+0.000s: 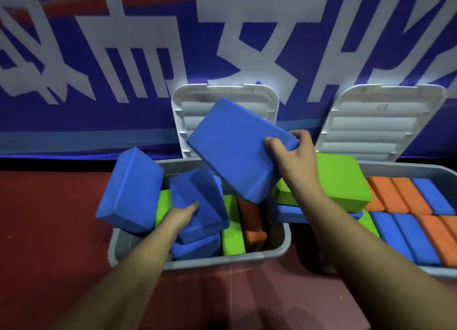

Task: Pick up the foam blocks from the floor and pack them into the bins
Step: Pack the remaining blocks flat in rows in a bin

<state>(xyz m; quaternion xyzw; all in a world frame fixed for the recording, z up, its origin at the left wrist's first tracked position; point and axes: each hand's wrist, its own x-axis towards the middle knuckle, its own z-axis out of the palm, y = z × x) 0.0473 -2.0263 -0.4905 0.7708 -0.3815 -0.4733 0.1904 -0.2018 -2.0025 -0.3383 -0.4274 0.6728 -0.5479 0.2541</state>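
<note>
Nearly done, I judge: right bin (420, 172) packed, left bin (222, 261) heaped. Right hand (293, 154) fingers clasp the tilted blue block (235, 149); left hand (181, 214) touches the lower blue block (201, 201), finger state unclear.

Dark-red floor (49, 218) carries two grey plastic bins side by side, a narrow gap btwn them: centre bin (222, 259) sits just toward 6 o'clock, second bin (408, 167) at 3 o'clock, cut off by frame edge. Bare floor shows at 9 o'clock & along btm. At 12 o'clock, floor meets a blue-and-white banner (74, 122).
</note>
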